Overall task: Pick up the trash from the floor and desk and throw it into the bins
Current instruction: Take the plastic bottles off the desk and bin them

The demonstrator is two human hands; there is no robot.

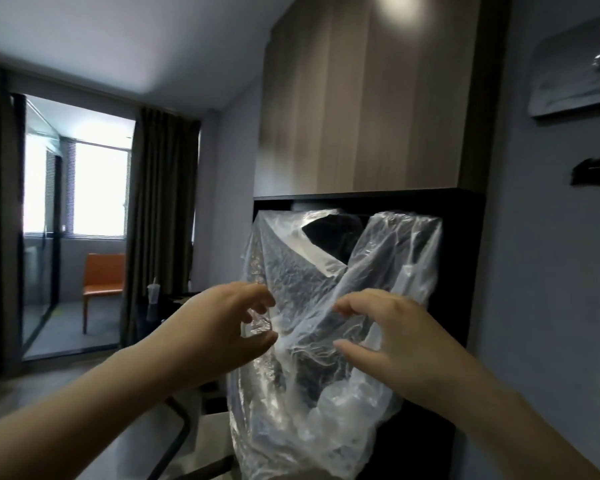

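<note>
A large clear plastic bag hangs in mid-air in front of me, crumpled, with its handle loops standing up near the top. My left hand pinches a fold of the bag at its left side between thumb and fingers. My right hand pinches the plastic from the right, fingers curled toward the left hand. The two hands are close together at the bag's middle. No bin is in view.
A dark open shelf under a wooden cabinet stands right behind the bag. A drink cup with a straw sits on a dark desk at the left. An orange chair stands beyond a glass door.
</note>
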